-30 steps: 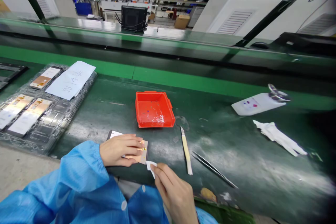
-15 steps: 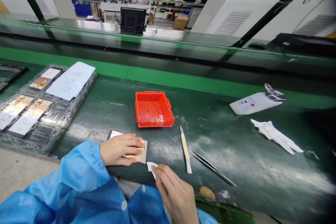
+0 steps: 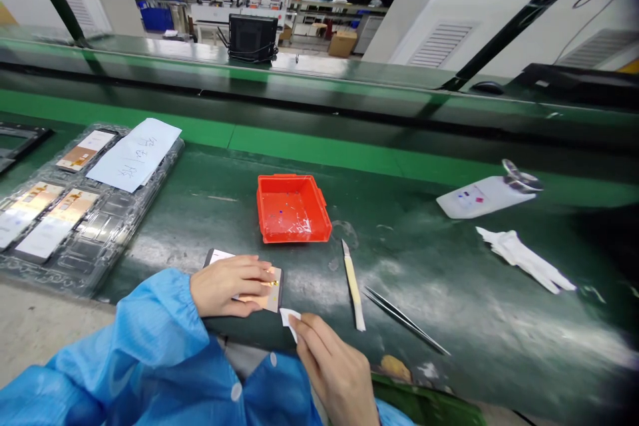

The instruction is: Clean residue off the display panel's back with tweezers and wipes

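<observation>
My left hand [image 3: 227, 285] lies flat on a small rectangular panel [image 3: 273, 291] with a gold and white face, pressing it onto the dark green bench near the front edge. My right hand [image 3: 332, 366] pinches a small white tab [image 3: 288, 316] at the panel's lower right corner. Both arms wear blue sleeves. Just to the right of the hands lie a cream-handled scalpel [image 3: 353, 287] and black tweezers [image 3: 405, 321].
A red plastic tray [image 3: 292, 208] sits behind the panel. At left, a clear blister tray [image 3: 107, 210] holds several similar panels and a handwritten paper sheet [image 3: 134, 153]. At right lie a white bottle [image 3: 482, 196] on its side and a crumpled white cloth [image 3: 524, 258]. A green conveyor belt [image 3: 349, 153] runs behind.
Both hands stay where they were on the panel and the tab. Only the camera has shifted slightly.
</observation>
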Available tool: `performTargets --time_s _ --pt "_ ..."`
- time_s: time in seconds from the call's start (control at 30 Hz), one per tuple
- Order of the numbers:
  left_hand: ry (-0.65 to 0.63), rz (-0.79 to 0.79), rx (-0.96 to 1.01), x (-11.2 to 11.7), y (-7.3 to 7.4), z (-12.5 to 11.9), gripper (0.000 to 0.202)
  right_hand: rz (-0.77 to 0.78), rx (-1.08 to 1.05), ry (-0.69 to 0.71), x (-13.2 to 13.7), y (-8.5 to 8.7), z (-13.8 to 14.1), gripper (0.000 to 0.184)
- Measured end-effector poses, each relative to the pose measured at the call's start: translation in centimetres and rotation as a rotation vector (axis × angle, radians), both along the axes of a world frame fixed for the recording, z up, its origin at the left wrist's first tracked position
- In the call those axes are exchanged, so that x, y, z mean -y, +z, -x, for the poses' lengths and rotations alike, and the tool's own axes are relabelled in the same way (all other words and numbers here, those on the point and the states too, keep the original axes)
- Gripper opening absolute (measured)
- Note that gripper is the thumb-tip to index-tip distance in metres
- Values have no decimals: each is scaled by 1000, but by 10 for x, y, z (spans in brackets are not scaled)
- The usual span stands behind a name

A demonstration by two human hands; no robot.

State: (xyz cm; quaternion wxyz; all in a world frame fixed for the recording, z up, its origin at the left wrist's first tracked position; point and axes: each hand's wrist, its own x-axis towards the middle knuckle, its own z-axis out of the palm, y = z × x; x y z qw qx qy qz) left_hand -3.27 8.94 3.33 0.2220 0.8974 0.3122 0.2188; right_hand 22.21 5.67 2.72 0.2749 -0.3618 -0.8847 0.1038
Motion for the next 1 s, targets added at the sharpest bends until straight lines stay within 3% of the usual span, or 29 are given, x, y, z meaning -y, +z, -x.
performTargets --time_s 1.0 --pt "7 7 -15 1 3 -1 19 -20 0 9 0 -11 -3 27"
